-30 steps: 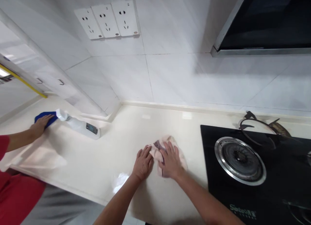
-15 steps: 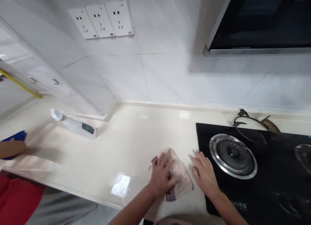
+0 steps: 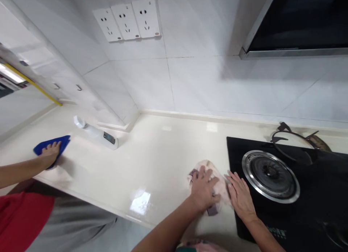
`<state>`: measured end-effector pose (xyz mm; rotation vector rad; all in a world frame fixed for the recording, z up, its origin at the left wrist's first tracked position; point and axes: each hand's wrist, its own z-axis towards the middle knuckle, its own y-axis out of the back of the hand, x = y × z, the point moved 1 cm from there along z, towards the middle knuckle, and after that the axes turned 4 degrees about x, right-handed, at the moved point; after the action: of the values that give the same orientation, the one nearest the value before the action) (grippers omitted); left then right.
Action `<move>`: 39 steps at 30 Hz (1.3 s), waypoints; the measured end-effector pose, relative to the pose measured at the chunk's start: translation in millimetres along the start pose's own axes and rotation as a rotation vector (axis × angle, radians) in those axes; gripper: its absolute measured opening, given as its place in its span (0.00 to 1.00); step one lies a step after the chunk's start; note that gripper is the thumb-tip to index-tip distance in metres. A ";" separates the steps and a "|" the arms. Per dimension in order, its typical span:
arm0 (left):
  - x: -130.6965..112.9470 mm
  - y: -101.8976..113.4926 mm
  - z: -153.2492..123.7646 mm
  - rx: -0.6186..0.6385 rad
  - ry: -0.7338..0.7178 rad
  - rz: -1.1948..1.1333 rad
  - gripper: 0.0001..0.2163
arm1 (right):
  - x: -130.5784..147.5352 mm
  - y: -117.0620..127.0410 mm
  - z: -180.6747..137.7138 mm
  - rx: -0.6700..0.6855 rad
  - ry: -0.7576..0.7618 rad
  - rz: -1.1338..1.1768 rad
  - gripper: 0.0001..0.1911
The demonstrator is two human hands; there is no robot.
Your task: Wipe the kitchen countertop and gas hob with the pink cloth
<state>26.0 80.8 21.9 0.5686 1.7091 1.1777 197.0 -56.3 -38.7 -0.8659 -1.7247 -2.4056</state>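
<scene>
My left hand (image 3: 202, 188) presses flat on a pale pink cloth (image 3: 220, 184) lying on the cream countertop (image 3: 152, 157), close to the left edge of the black hob (image 3: 320, 208). My right hand (image 3: 240, 197) lies with fingers stretched out beside it, fingertips on the cloth's right side, at the hob's edge. Both hands rest on the cloth without gripping it.
At the far left another person in a red top wipes with a hand (image 3: 50, 152) on a blue cloth (image 3: 61, 145). A white spray bottle (image 3: 96, 132) lies on its side near the wall corner. A round burner (image 3: 270, 176), a loose pan support (image 3: 295, 141), wall sockets (image 3: 127, 20).
My hands and the pink cloth have shifted right towards the hob, then slightly back up. The other person's hand with the blue cloth has come back into view on the left.
</scene>
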 end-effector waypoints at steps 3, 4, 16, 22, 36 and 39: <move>43.5 29.3 -11.6 -0.106 0.224 0.041 0.28 | 5.8 0.0 0.0 -0.006 0.028 -0.084 0.25; 59.7 40.1 -20.6 -0.137 0.289 0.066 0.27 | 7.9 0.0 0.1 -0.011 0.034 -0.107 0.25; 133.7 71.7 -168.3 -0.277 0.740 0.367 0.23 | 16.7 -0.1 2.8 -0.054 0.034 -0.182 0.23; 47.8 19.9 -138.3 -0.252 0.367 0.187 0.24 | 17.0 -1.5 3.0 -0.035 0.045 -0.216 0.24; 76.4 31.1 -102.4 -0.265 0.471 0.191 0.25 | 15.4 -8.4 1.1 -0.105 0.010 -0.268 0.23; 123.5 68.2 -128.0 -0.290 0.815 0.304 0.25 | 18.7 -13.3 1.9 -0.095 -0.007 -0.318 0.27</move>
<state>-151.2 148.8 39.5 0.1619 2.0894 2.0269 177.3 -44.7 -40.9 -0.6510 -1.8917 -2.7026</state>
